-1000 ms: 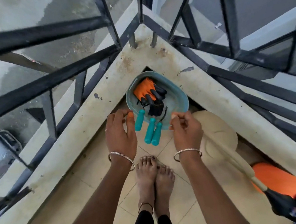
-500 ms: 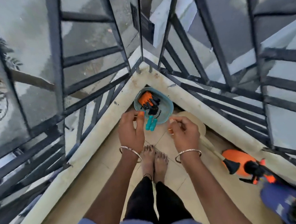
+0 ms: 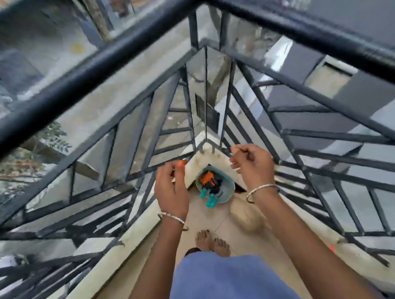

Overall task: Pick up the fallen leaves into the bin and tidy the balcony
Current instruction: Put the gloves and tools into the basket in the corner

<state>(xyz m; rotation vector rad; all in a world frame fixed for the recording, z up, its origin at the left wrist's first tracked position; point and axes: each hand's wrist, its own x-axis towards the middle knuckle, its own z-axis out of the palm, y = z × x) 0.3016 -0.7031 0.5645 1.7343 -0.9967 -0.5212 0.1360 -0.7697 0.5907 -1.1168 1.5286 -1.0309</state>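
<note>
Observation: the person stands in the balcony corner. The left hand [image 3: 171, 188] and right hand [image 3: 253, 164] are held up near the railing [image 3: 105, 68].

Left fingers [image 3: 173, 171] are curled; whether they hold anything cannot be told. Right fingers [image 3: 238, 155] are curled and appear to pinch a thin pale scrap [image 3: 235, 167], possibly a leaf, though it is too blurred to confirm.

A basin [image 3: 230, 185], possibly the bin, sits on the floor [image 3: 200, 219] in the corner, below and between the hands. It holds gloves [image 3: 206, 177] and tools [image 3: 209, 200]. No loose leaves can be seen on the floor.

Risks:
- The scrap is light and lightly held. If released from this height it may drift past the basin, over the ledge [image 3: 137, 232] or through the bars.
- The tool handles overhang the basin rim near bare feet [image 3: 213, 240], so stepping in could tip the basin.

Markings: no brand, label or writing can be read.
</note>
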